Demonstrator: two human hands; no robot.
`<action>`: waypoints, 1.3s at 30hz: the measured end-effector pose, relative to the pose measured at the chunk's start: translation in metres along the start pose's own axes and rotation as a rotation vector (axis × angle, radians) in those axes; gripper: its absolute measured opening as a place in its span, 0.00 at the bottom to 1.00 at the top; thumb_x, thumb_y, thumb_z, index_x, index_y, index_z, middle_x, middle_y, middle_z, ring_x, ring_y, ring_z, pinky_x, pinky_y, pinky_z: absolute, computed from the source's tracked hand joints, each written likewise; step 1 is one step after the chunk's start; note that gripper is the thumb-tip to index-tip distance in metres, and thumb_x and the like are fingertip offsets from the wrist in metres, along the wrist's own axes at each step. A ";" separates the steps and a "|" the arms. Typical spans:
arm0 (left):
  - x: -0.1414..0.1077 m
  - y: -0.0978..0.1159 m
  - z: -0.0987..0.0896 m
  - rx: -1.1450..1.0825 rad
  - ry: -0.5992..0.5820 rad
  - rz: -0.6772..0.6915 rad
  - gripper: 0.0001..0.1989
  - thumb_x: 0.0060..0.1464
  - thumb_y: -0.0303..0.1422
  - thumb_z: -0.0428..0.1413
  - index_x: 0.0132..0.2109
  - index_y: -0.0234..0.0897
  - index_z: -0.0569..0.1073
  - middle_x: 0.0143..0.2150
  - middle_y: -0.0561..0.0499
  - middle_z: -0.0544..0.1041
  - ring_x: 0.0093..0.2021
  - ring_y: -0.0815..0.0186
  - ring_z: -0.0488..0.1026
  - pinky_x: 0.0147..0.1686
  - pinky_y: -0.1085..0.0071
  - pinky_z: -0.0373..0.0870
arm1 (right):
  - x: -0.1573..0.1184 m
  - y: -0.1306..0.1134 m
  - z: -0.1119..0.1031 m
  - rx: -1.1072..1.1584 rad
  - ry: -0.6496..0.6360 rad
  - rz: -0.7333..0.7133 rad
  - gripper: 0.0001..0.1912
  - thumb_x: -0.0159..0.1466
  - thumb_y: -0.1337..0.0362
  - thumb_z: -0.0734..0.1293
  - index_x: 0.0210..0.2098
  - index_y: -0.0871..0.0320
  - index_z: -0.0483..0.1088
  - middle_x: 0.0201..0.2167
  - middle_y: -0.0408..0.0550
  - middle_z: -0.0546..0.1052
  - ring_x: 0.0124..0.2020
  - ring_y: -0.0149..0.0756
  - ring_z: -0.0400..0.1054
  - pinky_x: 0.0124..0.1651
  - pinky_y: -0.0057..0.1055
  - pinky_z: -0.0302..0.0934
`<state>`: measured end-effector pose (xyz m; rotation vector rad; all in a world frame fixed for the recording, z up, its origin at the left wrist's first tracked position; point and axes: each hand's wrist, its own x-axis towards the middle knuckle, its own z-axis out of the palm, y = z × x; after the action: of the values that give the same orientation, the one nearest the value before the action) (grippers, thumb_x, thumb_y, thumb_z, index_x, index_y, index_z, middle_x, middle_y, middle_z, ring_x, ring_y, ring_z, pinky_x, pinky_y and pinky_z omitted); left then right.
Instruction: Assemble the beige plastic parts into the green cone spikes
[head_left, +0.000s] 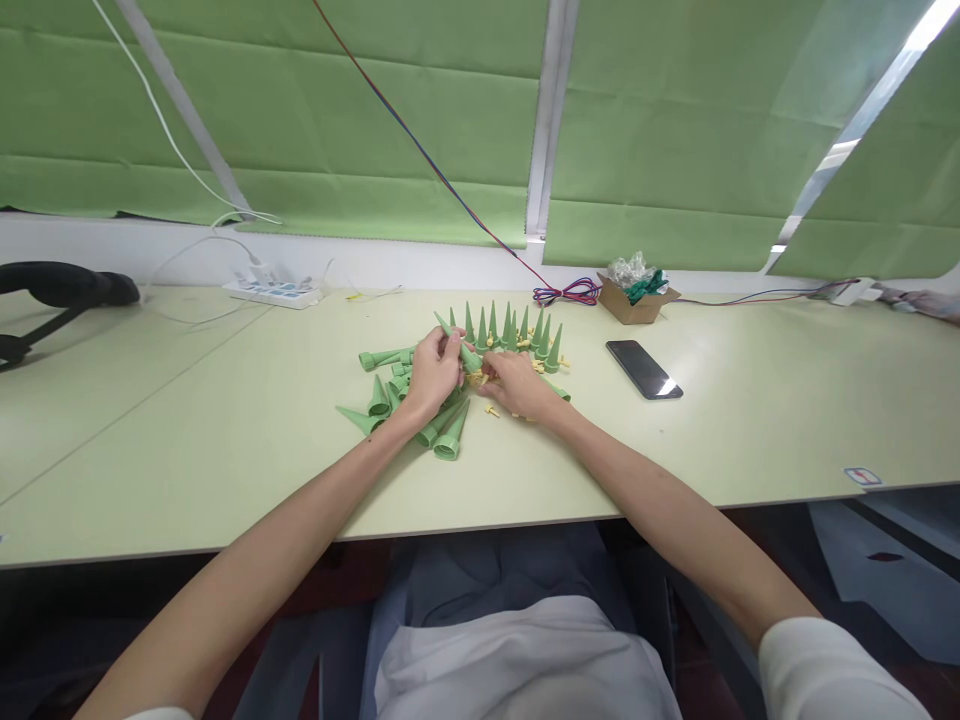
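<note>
My left hand (437, 370) is closed round a green cone (470, 358), whose tip points up and to the left. Close to the wide end of that cone, my right hand (517, 385) has its fingers pressed together beside small yellow pieces; what they grip is too small to make out. Loose green cones (450, 437) lie in a pile beneath and around my left hand. Behind both hands, several green cones (553, 352) stand upright, with yellow pieces among them. One yellow piece (492, 410) lies in front of my right hand.
A black phone (643, 369) lies to the right. Farther back are a small cardboard box (634, 305) with plastic and green material, coiled wires (568, 292) and a white power strip (279, 293). A black object (60, 285) is at the far left; another person's hand (919, 300) rests far right.
</note>
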<state>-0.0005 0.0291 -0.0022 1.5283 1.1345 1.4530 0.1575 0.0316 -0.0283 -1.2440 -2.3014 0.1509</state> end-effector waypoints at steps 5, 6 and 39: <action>0.000 -0.001 -0.001 0.002 0.000 0.012 0.11 0.66 0.39 0.51 0.43 0.35 0.71 0.37 0.48 0.78 0.16 0.76 0.63 0.16 0.75 0.63 | 0.000 -0.001 -0.004 0.089 0.054 0.028 0.06 0.62 0.66 0.70 0.37 0.59 0.68 0.32 0.46 0.77 0.36 0.39 0.68 0.43 0.32 0.52; 0.000 -0.001 -0.001 0.005 0.001 0.013 0.11 0.66 0.39 0.51 0.43 0.35 0.71 0.38 0.48 0.78 0.17 0.76 0.63 0.16 0.75 0.63 | 0.000 -0.001 -0.005 0.109 0.073 0.031 0.06 0.62 0.66 0.70 0.36 0.58 0.68 0.32 0.46 0.77 0.36 0.38 0.68 0.43 0.31 0.53; -0.007 0.009 0.001 0.078 -0.066 0.001 0.10 0.65 0.38 0.52 0.40 0.36 0.70 0.38 0.48 0.79 0.16 0.75 0.64 0.19 0.73 0.64 | -0.001 -0.010 -0.012 0.468 0.459 0.051 0.07 0.67 0.60 0.61 0.36 0.55 0.66 0.33 0.46 0.76 0.34 0.34 0.69 0.42 0.33 0.65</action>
<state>0.0019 0.0199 0.0035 1.6179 1.1633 1.3631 0.1565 0.0230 -0.0149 -0.9718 -1.7148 0.3582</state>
